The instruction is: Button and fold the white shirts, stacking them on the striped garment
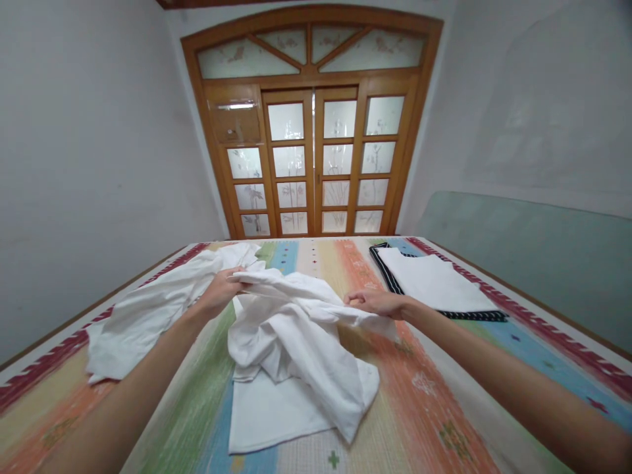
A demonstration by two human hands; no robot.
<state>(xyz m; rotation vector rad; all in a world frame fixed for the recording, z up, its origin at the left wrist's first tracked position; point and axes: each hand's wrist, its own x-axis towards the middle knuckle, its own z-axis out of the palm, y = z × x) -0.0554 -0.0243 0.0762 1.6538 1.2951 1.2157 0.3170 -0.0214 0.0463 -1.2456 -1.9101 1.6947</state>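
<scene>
A crumpled white garment (301,336), probably a shirt, is stretched between my two hands over the middle of the bed. My left hand (224,289) is closed on its upper left part. On the upper right side, my right hand (375,303) grips the cloth with curled fingers. The garment's lower part lies on the striped bedcover (419,395), with a flat hem at the front and loose folds above. Which part of the garment each hand holds, I cannot tell.
Another rumpled white garment (143,316) lies at the left, partly behind my left forearm. At the right rests a folded white garment (434,280) on a black striped cloth (474,316). A pale green headboard-like panel (533,250) stands along the right wall. Wooden glazed doors (313,164) are beyond.
</scene>
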